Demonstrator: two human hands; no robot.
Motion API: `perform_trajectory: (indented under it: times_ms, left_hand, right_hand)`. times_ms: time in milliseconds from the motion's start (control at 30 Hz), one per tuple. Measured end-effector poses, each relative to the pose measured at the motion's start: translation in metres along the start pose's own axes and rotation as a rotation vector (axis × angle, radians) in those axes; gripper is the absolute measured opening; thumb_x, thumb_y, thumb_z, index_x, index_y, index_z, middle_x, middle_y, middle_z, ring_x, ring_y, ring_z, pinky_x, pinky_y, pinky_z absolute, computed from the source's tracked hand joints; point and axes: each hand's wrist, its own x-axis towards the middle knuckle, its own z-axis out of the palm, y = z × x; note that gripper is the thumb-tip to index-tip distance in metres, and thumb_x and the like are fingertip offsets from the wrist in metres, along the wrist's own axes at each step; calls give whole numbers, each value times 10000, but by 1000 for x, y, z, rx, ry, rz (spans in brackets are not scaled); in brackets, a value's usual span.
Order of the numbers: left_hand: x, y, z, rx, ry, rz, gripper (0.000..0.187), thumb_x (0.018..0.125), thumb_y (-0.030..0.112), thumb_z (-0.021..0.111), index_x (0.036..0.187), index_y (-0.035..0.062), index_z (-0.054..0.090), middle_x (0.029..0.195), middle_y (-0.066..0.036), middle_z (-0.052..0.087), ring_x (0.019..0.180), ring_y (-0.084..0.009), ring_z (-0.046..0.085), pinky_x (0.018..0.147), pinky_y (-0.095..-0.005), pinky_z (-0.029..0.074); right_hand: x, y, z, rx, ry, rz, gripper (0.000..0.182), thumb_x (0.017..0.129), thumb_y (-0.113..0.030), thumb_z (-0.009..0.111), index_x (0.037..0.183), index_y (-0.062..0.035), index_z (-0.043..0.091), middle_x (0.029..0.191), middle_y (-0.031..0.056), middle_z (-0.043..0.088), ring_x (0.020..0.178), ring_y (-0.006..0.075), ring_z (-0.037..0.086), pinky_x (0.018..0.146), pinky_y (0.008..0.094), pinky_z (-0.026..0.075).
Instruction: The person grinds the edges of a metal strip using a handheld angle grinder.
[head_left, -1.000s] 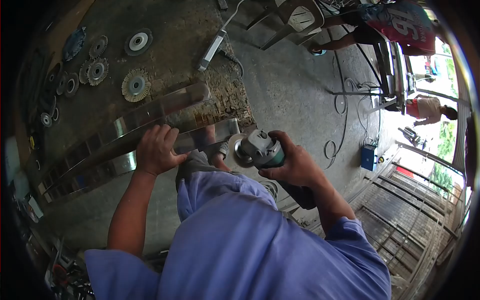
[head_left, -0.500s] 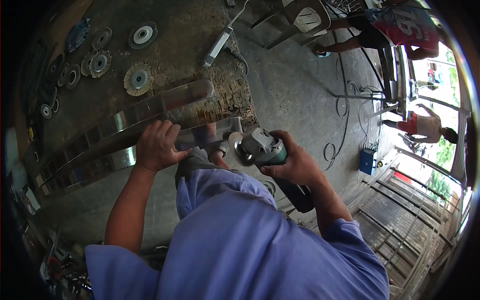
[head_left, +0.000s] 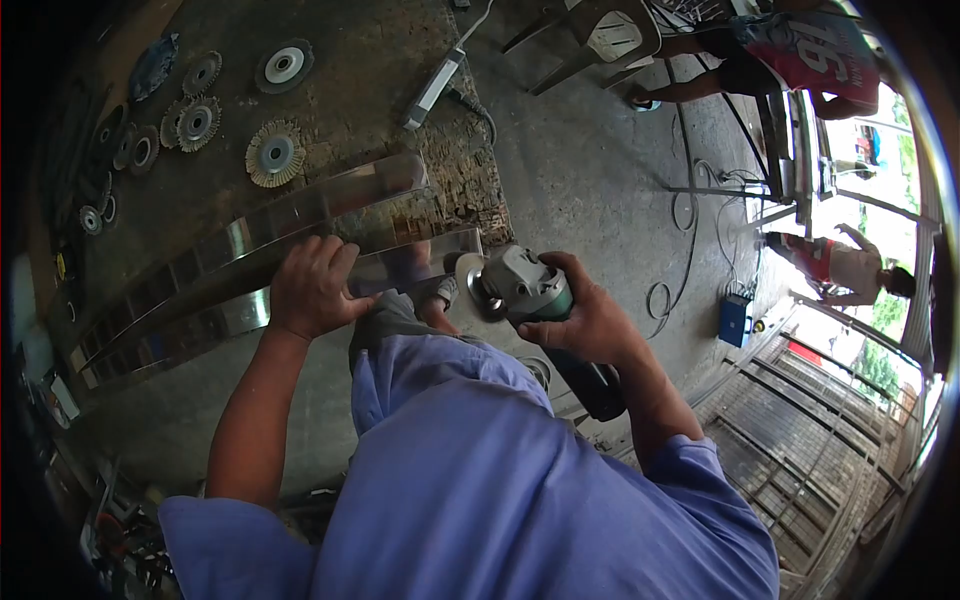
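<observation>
My left hand [head_left: 314,287] is closed over a long, shiny metal bar [head_left: 245,312] at the bench's near edge, fingers on top and thumb pointing right. In my right hand [head_left: 588,318] is an angle grinder [head_left: 528,286] with a grey-and-green body, gripped around its housing. Its disc [head_left: 470,284] faces left, right by the right end of the bar. A second polished metal strip [head_left: 300,210] runs beside the bar, farther onto the bench.
Several grinding and flap discs [head_left: 275,153] lie on the worn workbench [head_left: 360,90]. A power strip [head_left: 436,92] with a cord sits near its right edge. Beyond are a plastic chair [head_left: 612,40], floor cables, a blue box [head_left: 735,320], metal frames and two people.
The grinder has shifted very slightly left and turned a little, showing more of its disc. My left hand keeps its place on the bar. A person in the background has moved slightly.
</observation>
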Motion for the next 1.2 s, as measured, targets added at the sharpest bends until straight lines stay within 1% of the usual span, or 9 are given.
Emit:
perform_trajectory:
  times_ms: [267, 367, 467, 767, 867, 967, 1067, 1167, 1200]
  left_hand:
    - [2, 1, -3, -12, 0, -3, 695, 608, 513, 885, 1090, 73, 647, 1012, -71, 615, 954, -284, 617, 834, -427, 525]
    - [2, 1, -2, -14, -28, -19, 697, 603, 512, 889, 1088, 72, 650, 1017, -69, 619, 957, -282, 619, 838, -427, 527]
    - [0, 1, -2, -8, 6, -8, 699, 603, 512, 892, 1090, 70, 655, 1021, -71, 622, 959, -284, 619, 845, -427, 526]
    - [0, -1, -1, -2, 0, -5, 708, 625, 544, 871, 1103, 68, 659, 1056, -79, 635, 981, -292, 622, 866, -432, 524]
    - [1, -1, -1, 1, -39, -19, 707, 628, 545, 869, 1107, 69, 659, 1051, -74, 635, 978, -290, 621, 862, -431, 524]
    - [0, -1, 1, 7, 16, 1, 693, 630, 544, 867, 1095, 75, 656, 1023, -67, 625, 963, -282, 618, 851, -430, 522]
    - [0, -2, 1, 7, 5, -1, 680, 626, 535, 872, 1085, 83, 654, 1005, -61, 618, 951, -276, 618, 840, -428, 523]
    - [1, -1, -2, -13, -7, -9, 670, 624, 526, 875, 1080, 87, 653, 1007, -58, 619, 946, -276, 619, 834, -423, 526]
    - [0, -1, -2, -8, 4, -6, 668, 627, 527, 874, 1079, 88, 652, 1005, -57, 619, 944, -275, 618, 831, -422, 526]
  right_hand:
    - [-2, -1, 3, -52, -18, -62, 982, 706, -414, 908, 1478, -81, 402, 1166, 263, 703, 1151, 398, 686, 1007, 427, 517]
    - [-1, 1, 2, -11, -25, -27, 977, 709, -414, 908, 1475, -80, 403, 1166, 259, 704, 1153, 390, 686, 1000, 431, 519]
    - [-3, -4, 1, 7, 24, 12, 976, 711, -421, 908, 1474, -80, 404, 1150, 252, 709, 1144, 383, 690, 993, 433, 521]
    - [1, -3, 1, -2, 21, 12, 973, 710, -433, 910, 1473, -97, 409, 1144, 252, 710, 1125, 391, 697, 976, 430, 526]
    - [4, 7, 2, -31, 4, -55, 974, 708, -439, 909, 1472, -97, 410, 1133, 251, 712, 1110, 395, 702, 964, 431, 530]
    - [8, -9, -6, -45, 2, -5, 977, 704, -437, 909, 1473, -97, 411, 1121, 249, 715, 1116, 402, 699, 969, 436, 526]
    - [15, -21, -14, -81, 22, 13, 972, 704, -440, 905, 1468, -97, 414, 1113, 250, 717, 1113, 405, 700, 972, 441, 524]
    - [11, -16, -14, -124, -36, 13, 965, 695, -424, 904, 1470, -98, 431, 1186, 203, 690, 1114, 327, 687, 990, 411, 513]
    - [10, -13, -12, -141, -22, -22, 963, 695, -422, 903, 1469, -97, 431, 1176, 204, 693, 1109, 331, 689, 987, 410, 515]
